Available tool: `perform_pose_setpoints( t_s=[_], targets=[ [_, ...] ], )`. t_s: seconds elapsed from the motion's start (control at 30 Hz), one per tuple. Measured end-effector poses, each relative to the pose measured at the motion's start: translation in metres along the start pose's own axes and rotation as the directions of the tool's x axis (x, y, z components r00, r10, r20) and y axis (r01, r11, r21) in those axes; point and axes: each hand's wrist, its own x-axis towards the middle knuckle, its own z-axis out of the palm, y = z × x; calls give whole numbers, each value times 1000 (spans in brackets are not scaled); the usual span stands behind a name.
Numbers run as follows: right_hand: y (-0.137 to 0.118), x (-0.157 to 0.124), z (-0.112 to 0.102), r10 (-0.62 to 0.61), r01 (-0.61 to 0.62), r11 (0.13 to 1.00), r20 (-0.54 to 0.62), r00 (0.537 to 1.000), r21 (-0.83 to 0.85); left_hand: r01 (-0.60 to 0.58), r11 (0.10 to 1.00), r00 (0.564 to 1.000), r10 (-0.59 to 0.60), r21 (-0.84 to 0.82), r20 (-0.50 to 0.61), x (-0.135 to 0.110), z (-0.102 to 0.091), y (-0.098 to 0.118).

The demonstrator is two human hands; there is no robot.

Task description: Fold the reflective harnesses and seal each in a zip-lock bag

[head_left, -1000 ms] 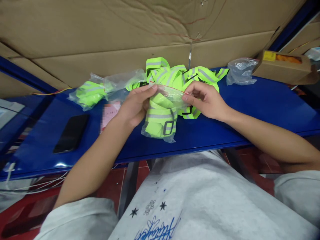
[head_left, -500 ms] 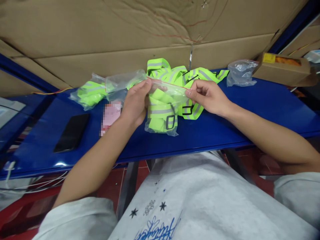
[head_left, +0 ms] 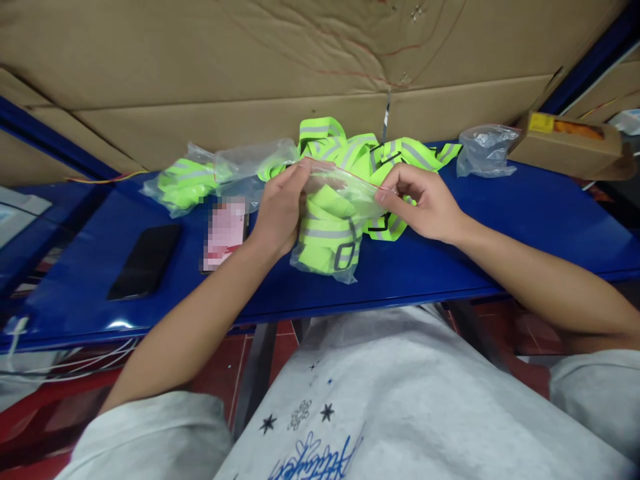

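A clear zip-lock bag (head_left: pixel 367 201) with a red line along its top edge hangs between my hands. Inside it sits a folded neon-yellow reflective strap (head_left: pixel 325 233) with grey stripes and a black buckle. My left hand (head_left: pixel 281 208) pinches the bag's upper left corner. At the upper right corner, my right hand (head_left: pixel 423 200) grips the same edge between thumb and forefinger. Right behind the bag lies a loose heap of more reflective straps (head_left: pixel 323 137) with black buckles, partly hidden by the bag and my right hand.
The blue table (head_left: pixel 480 247) holds a bagged strap (head_left: pixel 185 183), a black phone (head_left: pixel 146 261) and a second phone-like item with a blurred pink face (head_left: pixel 226 233) on the left. An empty plastic bag (head_left: pixel 485 152) and an open cardboard box (head_left: pixel 565 147) stand right. Cardboard (head_left: pixel 225 80) lines the back.
Both hands and the bag have shifted slightly down within the picture, with the bag's top edge now more slanted toward the right. Both hands keep their hold.
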Motion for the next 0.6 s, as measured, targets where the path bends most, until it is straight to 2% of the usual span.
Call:
perform_pose_setpoints(
  t_s=[0.13, 0.33, 0.47, 0.6],
  targets=[
    [0, -2, 0, -14, 14, 999, 8, 1000, -30, -38, 998, 999, 36, 51, 36, 0, -3, -4],
    [6, -2, 2, 60, -60, 998, 39, 997, -7, -71, 988, 992, 56, 136, 109, -3, -6, -6],
    [5, -3, 2, 68, -68, 998, 47, 997, -2, -38, 996, 994, 30, 76, 104, -4, -5, -7],
    [5, -4, 4, 100, -105, 994, 102, 990, 39, -38, 998, 988, 29, 56, 150, -5, -5, -8]
  ],
)
